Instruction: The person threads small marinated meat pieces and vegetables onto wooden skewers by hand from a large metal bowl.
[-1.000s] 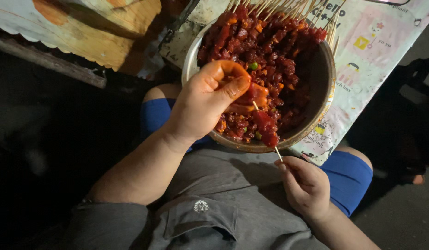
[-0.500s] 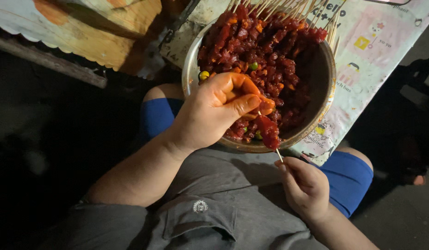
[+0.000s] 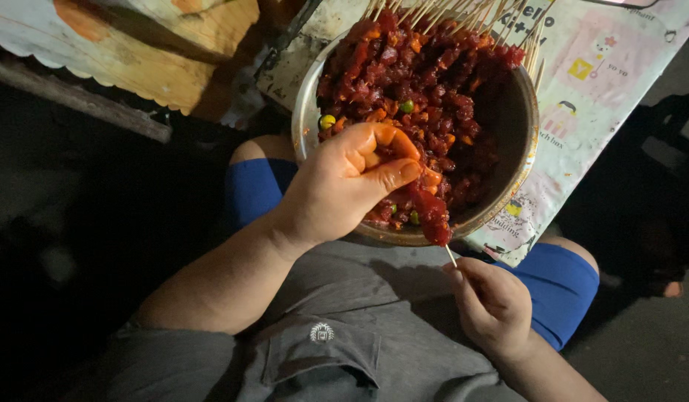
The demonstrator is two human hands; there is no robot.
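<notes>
A round metal bowl full of red marinated meat chunks with green and orange bits rests on my lap. My left hand reaches over the bowl's near rim, its fingers pinched on a meat piece threaded on a thin wooden skewer. My right hand sits below the bowl and grips the skewer's bare lower end, pointing it up into the meat. Several loaded skewers lie fanned across the bowl's far edge.
A printed plastic sheet with cartoon pictures lies under the bowl to the right. A worn wooden board stands at the upper left. My blue shorts and grey shirt fill the lower part; the surroundings are dark.
My left hand has drawn back from the middle of the bowl toward its near rim, pushing meat down the skewer. My right hand has stayed in place with the stick.
</notes>
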